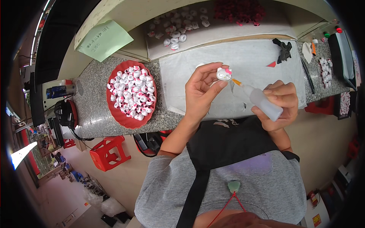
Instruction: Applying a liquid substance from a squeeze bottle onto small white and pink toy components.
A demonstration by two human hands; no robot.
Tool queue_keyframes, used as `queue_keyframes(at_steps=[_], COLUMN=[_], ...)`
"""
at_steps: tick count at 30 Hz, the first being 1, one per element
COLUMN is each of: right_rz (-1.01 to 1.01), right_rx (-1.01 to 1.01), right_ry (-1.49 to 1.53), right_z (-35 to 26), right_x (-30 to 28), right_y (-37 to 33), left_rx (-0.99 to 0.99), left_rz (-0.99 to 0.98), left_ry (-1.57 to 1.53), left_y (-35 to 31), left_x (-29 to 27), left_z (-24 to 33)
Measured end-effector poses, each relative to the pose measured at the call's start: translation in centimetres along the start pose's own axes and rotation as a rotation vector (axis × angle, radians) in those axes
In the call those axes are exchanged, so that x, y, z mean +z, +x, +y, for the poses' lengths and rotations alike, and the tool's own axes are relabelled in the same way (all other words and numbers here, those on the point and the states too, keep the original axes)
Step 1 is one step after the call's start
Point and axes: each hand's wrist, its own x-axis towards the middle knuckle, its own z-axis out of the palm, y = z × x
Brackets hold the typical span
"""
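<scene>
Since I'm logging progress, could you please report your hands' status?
Left hand pinching small white-and-pink piece. Right hand gripping squeeze bottle, orange tip close to piece. Nothing visible between them.

Head-worn wide fisheye, looking down, close above speckled worktop (pixel 91 112)

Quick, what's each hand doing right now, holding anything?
Left hand: closed on a small white-and-pink piece, pinched between thumb and fingers.
Right hand: closed around a translucent bottle, its nozzle pointed toward that piece.
</scene>
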Motion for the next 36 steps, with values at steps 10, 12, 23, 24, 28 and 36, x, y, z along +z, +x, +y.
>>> queue_keyframes(at_steps=[10,12,23,24,28,36], right_rz=[-0.04,-0.031,-0.047,-0.058,-0.096,-0.061], right_rx=[-0.019,-0.013,-0.03,-0.03,-0.025,-0.03], right_ry=[-0.039,-0.029,-0.029,-0.035,-0.054,-0.024], right_z=[0.04,0.1,0.08,0.08,0.07,0.1], right_x=[-0.06,0.03,0.37,0.34,0.14,0.13], right_y=[0.11,0.03,0.06,0.06,-0.06,0.25], left_rx=[-0.007,-0.011,0.196,0.196,0.219,0.189], left_rz=[-0.006,0.0,-0.014,-0.014,-0.001,-0.03], left_ry=[0.009,0.012,0.342,0.342,0.391,0.385], left_y=[-0.03,-0.07,-0.02,-0.01,0.08,0.08], left_x=[0.03,0.03,-0.14,-0.17,-0.33,-0.56], left_z=[-0.06,-0.03,-0.5,-0.51,-0.58,-0.42])
